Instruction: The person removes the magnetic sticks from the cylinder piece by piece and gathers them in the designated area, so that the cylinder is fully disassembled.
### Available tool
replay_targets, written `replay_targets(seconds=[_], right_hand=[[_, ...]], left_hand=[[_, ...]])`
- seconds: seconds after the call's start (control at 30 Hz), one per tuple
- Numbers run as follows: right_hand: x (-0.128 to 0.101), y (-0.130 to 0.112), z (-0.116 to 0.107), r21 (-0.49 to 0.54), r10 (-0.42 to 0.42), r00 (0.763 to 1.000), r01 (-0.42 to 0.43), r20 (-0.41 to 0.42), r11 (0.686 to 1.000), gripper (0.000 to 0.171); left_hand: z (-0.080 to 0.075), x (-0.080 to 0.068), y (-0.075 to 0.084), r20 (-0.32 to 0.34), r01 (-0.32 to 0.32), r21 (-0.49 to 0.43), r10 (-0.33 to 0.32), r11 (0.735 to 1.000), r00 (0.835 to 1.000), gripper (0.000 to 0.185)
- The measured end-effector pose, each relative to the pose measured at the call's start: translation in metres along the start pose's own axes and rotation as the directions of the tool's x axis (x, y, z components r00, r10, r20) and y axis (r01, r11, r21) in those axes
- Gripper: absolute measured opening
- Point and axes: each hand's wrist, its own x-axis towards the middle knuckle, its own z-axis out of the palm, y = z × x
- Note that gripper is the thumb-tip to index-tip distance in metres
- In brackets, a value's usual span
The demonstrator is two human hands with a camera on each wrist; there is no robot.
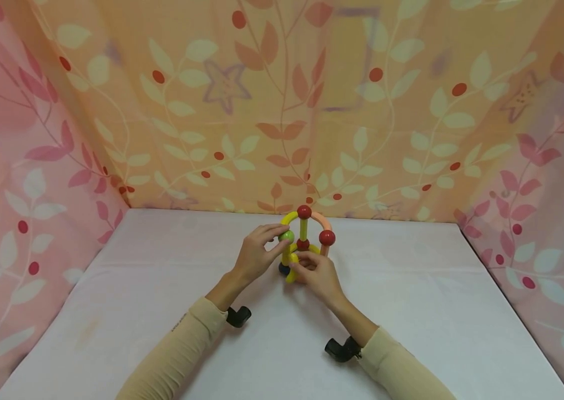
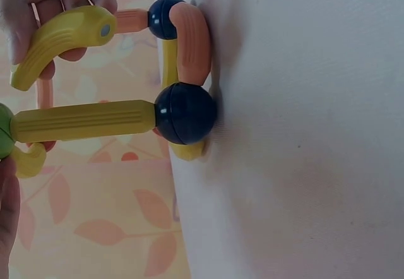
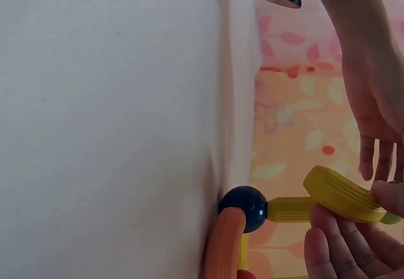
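Note:
A frame of magnetic-looking balls and rods stands on the white table, with yellow rods (image 2: 82, 121), orange rods (image 2: 194, 45), dark blue balls (image 2: 185, 113) and red balls (image 1: 327, 238). My left hand (image 1: 254, 251) holds the green ball (image 1: 286, 236) at an upper corner between thumb and fingers. An upright yellow rod joins that ball to a dark blue one on the table. My right hand (image 1: 319, 276) pinches a loose curved yellow rod (image 3: 346, 198) in front of the frame. In the left wrist view, one end of this rod shows a grey round tip.
The white table (image 1: 412, 311) spreads around the frame. Behind it hangs an orange leaf-patterned cloth (image 1: 282, 111), with pink cloth on both sides. Black wrist cameras (image 1: 238, 316) stick out beside both forearms.

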Motion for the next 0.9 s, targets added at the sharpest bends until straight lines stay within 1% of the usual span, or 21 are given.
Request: replay_targets(seconds=[0.2,0.47,0.63,0.8,0.9], right_hand=[[-0.005,0.001,-0.007,-0.003,-0.003,1.000,0.003,0.006,1.000,0.024],[-0.010,0.010,-0.023,-0.032,-0.034,0.999,0.034,-0.005,0.999,0.026],[-0.011,0.016,-0.040,-0.081,-0.047,0.999,0.047,0.004,0.996,0.026],[-0.006,0.025,-0.062,-0.122,-0.048,0.997,0.056,0.062,0.991,0.028],[-0.004,0.030,-0.075,-0.151,-0.046,0.996,0.058,0.077,0.987,0.029]], left_hand=[[-0.002,0.001,0.002,0.005,0.009,-0.004,-0.009,1.000,1.000,0.032],[-0.002,0.001,0.003,0.008,0.012,0.007,-0.012,1.000,1.000,0.033],[-0.002,0.000,0.004,0.016,0.024,-0.001,-0.024,1.000,1.000,0.033],[-0.002,0.000,0.004,0.020,0.046,0.002,-0.046,0.999,0.999,0.032],[-0.003,0.001,0.004,0.027,0.055,-0.003,-0.055,0.998,0.998,0.032]])
